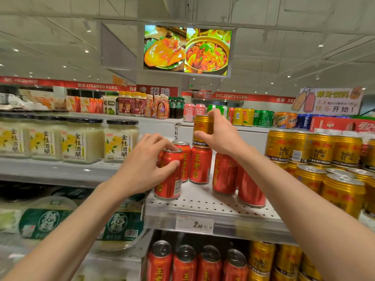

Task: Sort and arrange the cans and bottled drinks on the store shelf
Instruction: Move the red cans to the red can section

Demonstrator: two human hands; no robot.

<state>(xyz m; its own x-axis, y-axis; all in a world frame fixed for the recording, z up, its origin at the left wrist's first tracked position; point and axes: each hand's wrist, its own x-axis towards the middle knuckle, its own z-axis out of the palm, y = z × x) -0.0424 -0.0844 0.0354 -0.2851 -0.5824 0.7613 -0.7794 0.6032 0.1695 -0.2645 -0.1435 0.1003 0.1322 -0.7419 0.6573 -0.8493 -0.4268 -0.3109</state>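
Head view: our right hand (218,136) grips a gold can (203,128) upright, held just above the red cans (199,165) on the perforated shelf (203,201); its own kind, the gold stack (316,147), lies to the right. Our left hand (146,165), fingers curled, holds the front red can (169,175) by its top, standing near the shelf's left edge. We judge the right hand nearer the gold row.

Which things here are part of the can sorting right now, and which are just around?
In the job:
gold can in right hand
red can under left hand
other red cans
gold can stacks

Just around:
rice wine jars
price tag
overhead screen
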